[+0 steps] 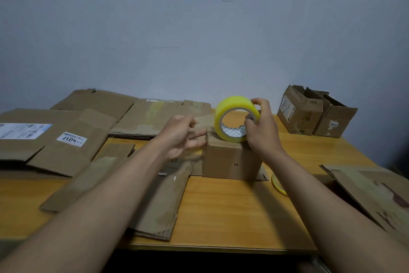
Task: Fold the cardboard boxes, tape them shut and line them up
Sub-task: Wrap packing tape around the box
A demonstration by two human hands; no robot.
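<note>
Now, flattened cardboard sheets (66, 131) cover the desk (221, 206) at left; the small box (231, 159) stands mid-desk. Right hand (263, 131) grips the yellow tape roll (235, 117) atop it, while left hand (181, 135), fingers loosely spread, touches its left edge.

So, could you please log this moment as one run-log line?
stage: taping | right hand: grips tape roll on small box | left hand: open, at box's left edge | two boxes far right
</note>
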